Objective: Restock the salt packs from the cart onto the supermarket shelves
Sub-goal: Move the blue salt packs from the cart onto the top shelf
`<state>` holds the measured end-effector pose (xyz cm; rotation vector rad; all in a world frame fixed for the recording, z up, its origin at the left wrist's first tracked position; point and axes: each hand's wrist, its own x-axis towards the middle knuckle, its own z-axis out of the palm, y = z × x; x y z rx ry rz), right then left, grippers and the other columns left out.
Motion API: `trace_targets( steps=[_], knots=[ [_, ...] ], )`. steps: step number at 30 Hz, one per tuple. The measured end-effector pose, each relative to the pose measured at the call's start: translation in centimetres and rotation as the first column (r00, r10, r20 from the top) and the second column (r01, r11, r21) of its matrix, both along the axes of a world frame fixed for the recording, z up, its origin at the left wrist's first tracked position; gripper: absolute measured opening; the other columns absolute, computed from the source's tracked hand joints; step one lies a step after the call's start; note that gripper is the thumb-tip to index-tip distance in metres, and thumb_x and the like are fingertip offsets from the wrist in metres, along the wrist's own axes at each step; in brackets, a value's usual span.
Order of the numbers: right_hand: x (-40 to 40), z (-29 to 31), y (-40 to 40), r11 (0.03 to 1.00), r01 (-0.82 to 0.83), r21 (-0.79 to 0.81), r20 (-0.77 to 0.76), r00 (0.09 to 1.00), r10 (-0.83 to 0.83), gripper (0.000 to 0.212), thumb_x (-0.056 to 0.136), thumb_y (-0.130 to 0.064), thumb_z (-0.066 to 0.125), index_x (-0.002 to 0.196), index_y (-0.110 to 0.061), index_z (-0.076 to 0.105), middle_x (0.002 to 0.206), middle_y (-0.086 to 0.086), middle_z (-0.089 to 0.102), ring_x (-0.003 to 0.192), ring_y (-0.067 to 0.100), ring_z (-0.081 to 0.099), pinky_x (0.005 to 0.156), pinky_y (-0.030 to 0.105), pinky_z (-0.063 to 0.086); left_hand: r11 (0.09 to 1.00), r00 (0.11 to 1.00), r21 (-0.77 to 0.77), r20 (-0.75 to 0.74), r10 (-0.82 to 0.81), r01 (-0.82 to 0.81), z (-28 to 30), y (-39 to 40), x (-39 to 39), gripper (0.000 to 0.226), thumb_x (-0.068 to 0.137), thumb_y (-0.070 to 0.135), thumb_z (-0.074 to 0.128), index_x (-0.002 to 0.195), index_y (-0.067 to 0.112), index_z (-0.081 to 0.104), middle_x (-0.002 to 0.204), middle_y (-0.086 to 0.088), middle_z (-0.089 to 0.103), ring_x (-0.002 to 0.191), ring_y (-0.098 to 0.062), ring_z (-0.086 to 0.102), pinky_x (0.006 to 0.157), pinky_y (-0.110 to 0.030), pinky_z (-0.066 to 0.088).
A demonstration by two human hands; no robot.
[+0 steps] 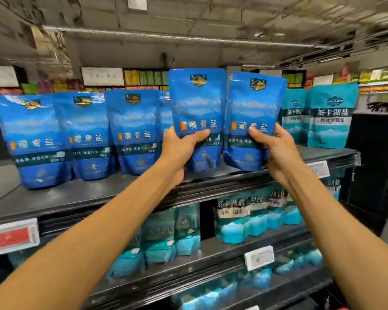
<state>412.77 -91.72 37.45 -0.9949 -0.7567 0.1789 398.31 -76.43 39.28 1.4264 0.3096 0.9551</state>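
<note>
Salt packs (196,104) (253,113) above the top shelf (81,198): soft, likely heavy pouches; left hand (179,146) and right hand (276,148) each clamp one's lower half.

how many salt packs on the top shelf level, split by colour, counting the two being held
Blue packs: 6, namely 4 standing on the top shelf, one in the left hand and one in the right hand
Teal packs: 2
Total: 8
</note>
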Motion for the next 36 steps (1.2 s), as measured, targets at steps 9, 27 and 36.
trace_targets(
  steps=[9, 27, 36],
  knots=[
    [8.5, 0.5, 3.0, 0.991, -0.040, -0.125, -0.066, 0.997, 0.032, 0.034, 0.082, 0.001, 0.073, 0.114, -0.008, 0.066, 0.105, 0.008, 0.075, 0.089, 0.019, 0.073, 0.079, 0.038, 0.061, 0.995, 0.990, 0.005, -0.098, 0.104, -0.104, -1.4, 1.8, 7.7, 0.073, 0.076, 0.019, 0.084, 0.136, 0.009, 0.044, 0.132, 0.001, 0.056, 0.116, -0.019, 0.057, 0.095, -0.032, 0.050],
    [11.0, -0.1, 3.4, 0.915, -0.043, -0.402, 0.107, 0.990, 0.094, 0.046, 0.077, 0.006, 0.076, 0.117, -0.015, 0.067, 0.114, 0.009, 0.072, 0.099, 0.024, 0.069, 0.062, 0.025, 0.059, 0.469, 0.669, 0.883, -0.332, 0.665, -0.029, -1.1, 2.7, 5.5, 0.068, 0.063, 0.052, 0.084, 0.059, 0.015, 0.027, 0.052, 0.001, 0.031, 0.050, -0.014, 0.029, 0.044, -0.028, 0.021],
    [10.8, 0.0, 3.2, 0.888, 0.009, -0.459, 0.166, 0.983, 0.076, 0.029, 0.079, -0.002, 0.078, 0.098, -0.023, 0.070, 0.098, -0.001, 0.074, 0.087, 0.012, 0.070, 0.066, 0.021, 0.053, 0.174, 0.490, 0.985, -0.159, 0.857, 0.015, -0.2, 2.4, 4.5, 0.071, 0.061, 0.062, 0.077, 0.060, 0.013, 0.025, 0.058, 0.000, 0.034, 0.067, -0.026, 0.044, 0.056, -0.036, 0.037]
  ],
)
